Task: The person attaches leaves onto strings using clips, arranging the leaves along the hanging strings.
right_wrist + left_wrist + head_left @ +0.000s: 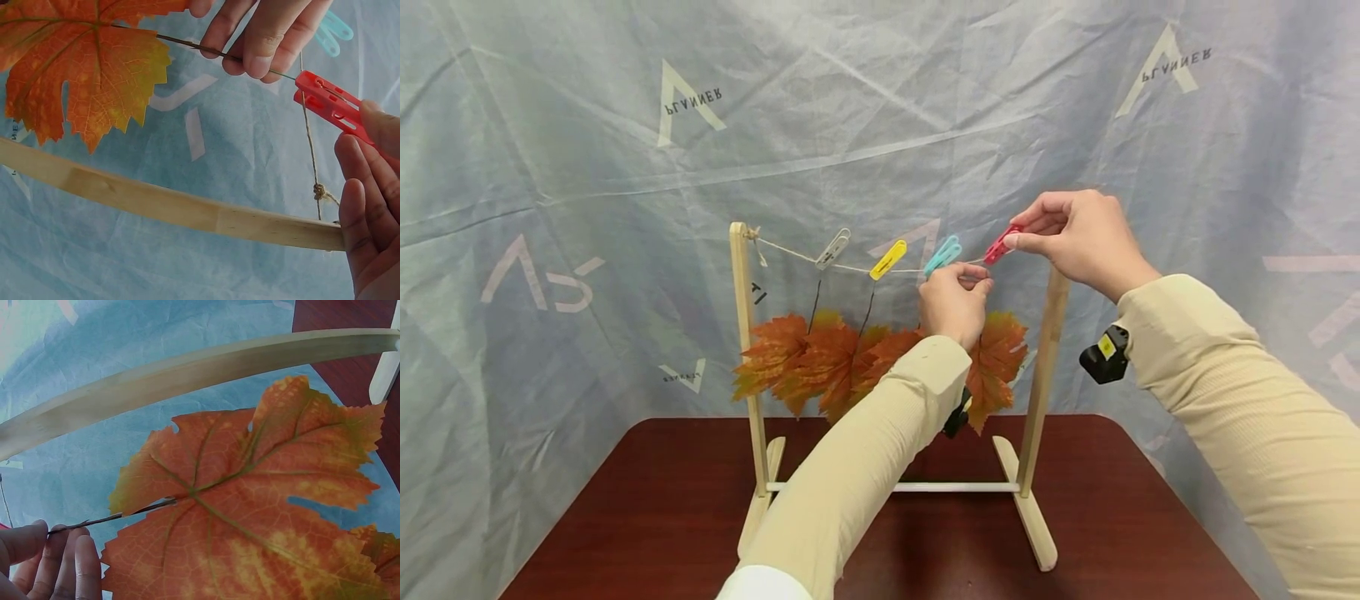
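Observation:
My right hand (1086, 237) pinches a red clothespin (1000, 246) at the right part of a string (790, 251). In the right wrist view the jaws of the red clothespin (328, 103) meet the string and the tip of a leaf stem (187, 44). My left hand (953, 304) pinches that thin dark stem (94, 521) between thumb and fingers. From the stem spreads an orange artificial maple leaf (250, 481), hanging below the left hand. Just left of the red one, a blue clothespin (943, 255) sits on the string; my left hand partly covers what hangs beneath it.
Yellow (889, 260) and grey-white (833, 248) clothespins hold more leaves (775, 358) farther left. The string spans a wooden frame, its left post (743, 333) and right post (1043, 392) standing on a dark red table (1112, 500). A grey cloth (880, 100) hangs behind.

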Tool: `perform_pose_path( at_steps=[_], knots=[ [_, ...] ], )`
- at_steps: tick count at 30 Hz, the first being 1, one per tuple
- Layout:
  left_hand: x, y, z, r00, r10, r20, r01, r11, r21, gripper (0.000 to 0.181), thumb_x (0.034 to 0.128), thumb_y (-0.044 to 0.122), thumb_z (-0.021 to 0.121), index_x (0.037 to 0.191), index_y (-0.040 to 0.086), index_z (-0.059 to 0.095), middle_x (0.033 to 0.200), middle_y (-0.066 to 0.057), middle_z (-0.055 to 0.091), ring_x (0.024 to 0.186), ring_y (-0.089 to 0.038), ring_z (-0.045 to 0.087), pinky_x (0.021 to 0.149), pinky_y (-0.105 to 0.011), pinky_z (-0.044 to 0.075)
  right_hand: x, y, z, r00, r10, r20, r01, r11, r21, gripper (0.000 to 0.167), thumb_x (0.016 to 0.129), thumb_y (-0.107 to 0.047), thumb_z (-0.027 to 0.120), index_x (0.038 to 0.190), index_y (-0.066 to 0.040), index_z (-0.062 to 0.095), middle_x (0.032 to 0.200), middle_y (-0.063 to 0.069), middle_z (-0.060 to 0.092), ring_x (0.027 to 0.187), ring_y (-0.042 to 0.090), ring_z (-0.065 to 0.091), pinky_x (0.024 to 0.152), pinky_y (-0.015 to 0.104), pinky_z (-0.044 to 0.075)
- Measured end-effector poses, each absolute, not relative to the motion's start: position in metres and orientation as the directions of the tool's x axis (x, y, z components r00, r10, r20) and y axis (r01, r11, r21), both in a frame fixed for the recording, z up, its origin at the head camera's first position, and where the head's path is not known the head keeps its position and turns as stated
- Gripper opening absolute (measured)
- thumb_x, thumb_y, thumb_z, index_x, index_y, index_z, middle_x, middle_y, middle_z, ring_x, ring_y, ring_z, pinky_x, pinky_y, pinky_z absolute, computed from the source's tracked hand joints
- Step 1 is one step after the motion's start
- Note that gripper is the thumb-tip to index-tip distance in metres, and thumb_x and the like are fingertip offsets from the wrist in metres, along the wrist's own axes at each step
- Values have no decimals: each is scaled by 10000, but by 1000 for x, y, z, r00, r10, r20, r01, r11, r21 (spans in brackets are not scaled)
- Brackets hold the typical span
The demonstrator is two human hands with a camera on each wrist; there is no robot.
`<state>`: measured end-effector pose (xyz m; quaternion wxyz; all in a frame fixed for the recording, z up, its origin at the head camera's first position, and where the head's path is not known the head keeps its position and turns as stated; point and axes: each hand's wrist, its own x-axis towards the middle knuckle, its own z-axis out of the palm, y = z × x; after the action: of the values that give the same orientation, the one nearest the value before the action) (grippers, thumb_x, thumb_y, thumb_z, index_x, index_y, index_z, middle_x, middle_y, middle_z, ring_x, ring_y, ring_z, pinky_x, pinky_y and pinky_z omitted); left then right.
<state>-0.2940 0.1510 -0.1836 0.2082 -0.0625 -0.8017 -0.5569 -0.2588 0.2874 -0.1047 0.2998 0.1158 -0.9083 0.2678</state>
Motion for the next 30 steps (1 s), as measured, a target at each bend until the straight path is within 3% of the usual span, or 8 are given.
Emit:
perform_pose_path(
  at_steps=[7, 11, 16, 24, 30],
  knots=[
    [-292, 150, -182, -902, -135, 411, 337, 374, 864, 32, 900, 235, 806, 926, 218, 815, 785, 111, 729, 655, -41, 624, 585, -222, 474, -256, 287, -102, -814, -65, 577, -353, 845, -402, 294, 892, -305, 810, 1084, -86, 769, 984, 71, 777, 746, -81, 603, 715, 276, 441],
    [-291, 147, -182, -901, -116, 419, 353, 366, 861, 59, 910, 224, 796, 949, 186, 819, 789, 96, 729, 667, -41, 624, 591, -210, 475, -255, 284, -102, -839, -79, 538, -338, 851, -402, 356, 916, -337, 777, 1162, -82, 745, 1065, 114, 759, 896, 141, 697, 767, 358, 471],
    [-288, 141, -184, -892, -87, 444, 389, 352, 851, 83, 911, 201, 793, 981, 164, 819, 827, 60, 752, 742, -71, 666, 639, -209, 496, -254, 282, -103, -865, -98, 491, -330, 850, -411, 475, 932, -363, 756, 1298, -71, 674, 1210, 173, 708, 1071, 351, 663, 844, 488, 492],
    [-279, 125, -185, -879, -26, 476, 446, 308, 840, 125, 934, 170, 765, 1050, 133, 793, 932, -5, 772, 845, -133, 704, 711, -252, 540, -248, 279, -105, -869, -85, 488, -314, 856, -410, 631, 961, -358, 719, 1473, -53, 513, 1337, 218, 630, 1162, 393, 601, 875, 567, 489],
    [-269, 105, -184, -846, 71, 529, 522, 316, 793, 141, 956, 172, 740, 1077, 107, 773, 971, -29, 772, 857, -151, 700, 712, -245, 532, -238, 277, -114, -793, -22, 608, -343, 842, -417, 535, 964, -323, 713, 1413, -65, 578, 1248, 206, 672, 1083, 342, 634, 811, 438, 465]
  ],
)
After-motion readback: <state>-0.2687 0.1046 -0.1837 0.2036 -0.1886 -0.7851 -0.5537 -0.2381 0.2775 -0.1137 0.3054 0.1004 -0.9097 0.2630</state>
